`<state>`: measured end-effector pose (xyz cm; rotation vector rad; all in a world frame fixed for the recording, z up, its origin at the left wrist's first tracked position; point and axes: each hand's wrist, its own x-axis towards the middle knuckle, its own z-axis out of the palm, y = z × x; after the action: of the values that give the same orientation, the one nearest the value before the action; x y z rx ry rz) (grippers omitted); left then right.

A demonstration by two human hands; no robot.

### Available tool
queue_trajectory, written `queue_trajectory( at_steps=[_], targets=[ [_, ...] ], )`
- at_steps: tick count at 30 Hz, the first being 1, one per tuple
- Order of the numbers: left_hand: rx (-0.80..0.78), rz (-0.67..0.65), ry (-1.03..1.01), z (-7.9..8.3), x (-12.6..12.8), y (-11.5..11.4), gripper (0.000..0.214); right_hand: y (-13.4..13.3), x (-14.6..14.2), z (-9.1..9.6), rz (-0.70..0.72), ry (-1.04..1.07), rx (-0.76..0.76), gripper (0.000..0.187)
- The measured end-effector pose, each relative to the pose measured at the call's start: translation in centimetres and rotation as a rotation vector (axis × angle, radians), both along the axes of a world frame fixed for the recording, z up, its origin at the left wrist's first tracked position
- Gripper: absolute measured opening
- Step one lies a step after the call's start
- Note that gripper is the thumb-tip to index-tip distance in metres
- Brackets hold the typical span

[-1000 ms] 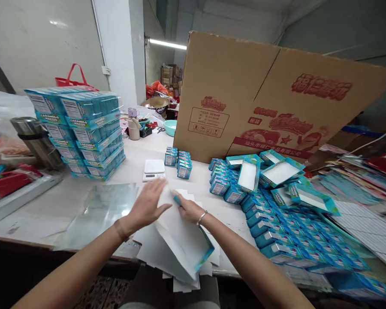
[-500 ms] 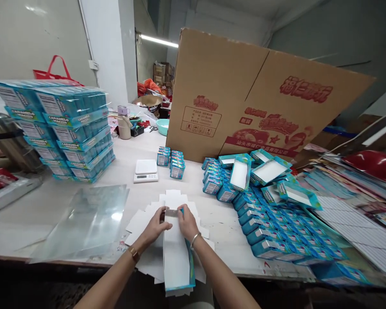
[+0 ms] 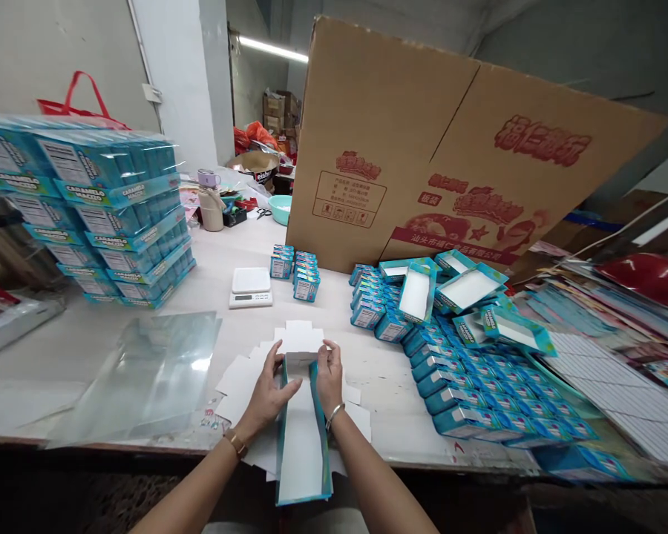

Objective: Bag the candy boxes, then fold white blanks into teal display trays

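Note:
A long cardboard tray (image 3: pixel 303 452), white inside and blue outside, lies lengthwise toward me near the table's front edge. Both its long walls stand up, and its far end is between my hands. My left hand (image 3: pixel 270 389) grips the far left corner, thumb over the inside and fingers along the outer wall. At the far right corner, my right hand (image 3: pixel 329 374) pinches the wall and end flap. Beneath the tray spread several flat white card blanks (image 3: pixel 242 382).
Stacked blue display boxes (image 3: pixel 128 215) and clear plastic sheets (image 3: pixel 150 371) are at left. A small scale (image 3: pixel 251 285) stands ahead. Rows of small blue boxes (image 3: pixel 479 400) and finished trays (image 3: pixel 470 289) fill the right, before a large carton (image 3: pixel 401 148).
The tray's left wall has come up, showing blue along that side. My right hand has shifted slightly right and toward the far corner. The view has tilted a little.

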<state>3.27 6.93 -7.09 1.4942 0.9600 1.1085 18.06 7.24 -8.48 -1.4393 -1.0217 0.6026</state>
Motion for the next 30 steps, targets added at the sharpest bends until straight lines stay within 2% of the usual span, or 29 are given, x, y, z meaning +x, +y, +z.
queue_trajectory(
  at_steps=[3,6,9,12,15,18,21,24,26,28,30],
  targets=[
    [-0.019,-0.036,0.056,-0.1,-0.6,0.3,0.059,-0.2,1.1,0.7,0.16,-0.135,-0.04,0.035],
    [-0.099,-0.067,0.067,0.1,-1.1,0.4,0.065,0.2,3.0,2.1,0.455,-0.39,-0.141,0.019],
    [-0.131,-0.11,0.089,0.4,-1.2,0.3,0.073,1.3,3.6,4.2,0.661,-0.869,-0.236,0.032],
    [-0.112,-0.123,0.149,0.4,-1.1,0.4,0.072,2.6,2.1,5.7,0.805,-1.4,-0.305,0.028],
    [-0.105,-0.122,0.169,0.1,-1.0,0.8,0.073,3.3,0.0,6.1,0.862,-1.659,-0.275,0.026],
    [-0.139,-0.104,0.197,0.2,-1.1,1.5,0.076,3.0,-0.6,5.9,0.796,-1.652,-0.332,0.026],
    [-0.119,-0.174,0.444,1.6,-1.5,2.0,0.075,2.0,1.0,5.7,0.711,-1.602,-0.47,0.022],
    [0.073,-0.362,0.831,3.8,-1.6,1.7,0.056,0.7,3.3,5.5,0.634,-1.571,-0.554,0.024],
    [0.209,-0.428,1.053,5.0,-1.1,1.1,0.05,-0.3,4.7,5.3,0.598,-1.535,-0.599,0.024],
    [0.305,-0.455,1.193,5.6,-0.3,0.4,0.053,-1.4,5.8,4.9,0.564,-1.49,-0.633,0.027],
    [0.381,-0.483,1.239,5.7,0.5,-0.1,0.06,-2.5,6.6,4.6,0.527,-1.441,-0.658,0.03]
  ],
)
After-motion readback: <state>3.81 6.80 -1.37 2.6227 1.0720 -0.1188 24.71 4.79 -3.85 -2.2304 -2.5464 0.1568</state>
